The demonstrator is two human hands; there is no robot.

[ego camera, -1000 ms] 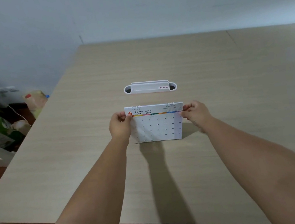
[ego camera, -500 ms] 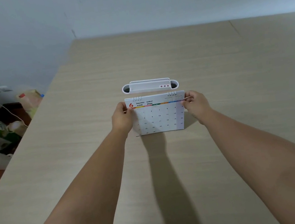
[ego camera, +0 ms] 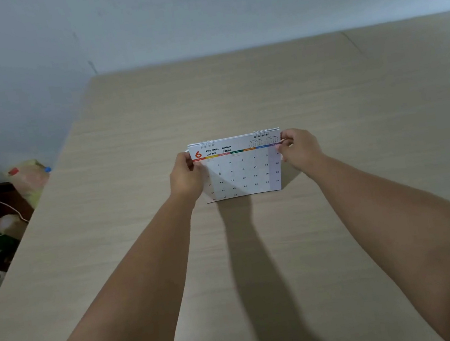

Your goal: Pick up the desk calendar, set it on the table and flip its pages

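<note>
We've got the desk calendar (ego camera: 242, 168) mid-table (ego camera: 321, 84), June page facing us, both hands' fingers (ego camera: 187, 161) pinching its top corners. Whether it's resting on the table, can't tell; flipping not started.

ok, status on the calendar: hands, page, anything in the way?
Left hand and right hand pinch the desk calendar at its top corners. June page faces the camera. Nothing in the way on the table.

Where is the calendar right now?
In the head view the desk calendar is in the middle of the wooden table, held at its top corners between the left hand and the right hand.
</note>
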